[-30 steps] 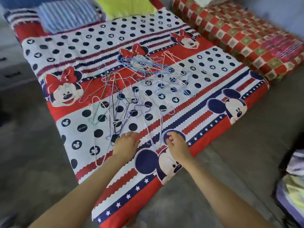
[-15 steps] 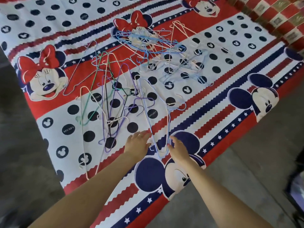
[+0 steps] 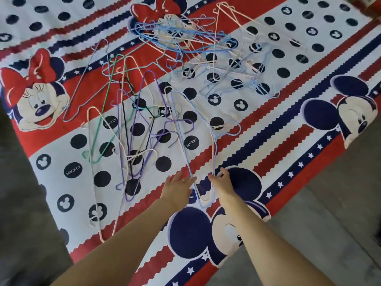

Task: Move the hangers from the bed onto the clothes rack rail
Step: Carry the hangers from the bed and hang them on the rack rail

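Several thin wire hangers in blue, purple, pink, green and black lie scattered over a bed [image 3: 268, 141] with a red, white and navy cartoon-mouse sheet. One tangle [image 3: 132, 129] lies at the middle left, another pile [image 3: 185, 36] at the far end. A light-blue hanger [image 3: 213, 149] stretches toward the bed's near edge. My right hand [image 3: 221, 183] pinches its right wire between thumb and fingers. My left hand [image 3: 178, 187] lies flat with straight fingers, its fingertips touching the same hanger's left wire. No clothes rack is visible.
Grey floor [image 3: 329, 213] runs along the bed's near right side, and a dark grey strip [image 3: 18, 203] borders the bed on the left. A red checked cover [image 3: 369, 3] shows at the top right corner.
The view has moved closer to the bed. Both hands have slid forward onto the light-blue hanger; the right fingers have closed on its wire and the left fingers have spread flat.
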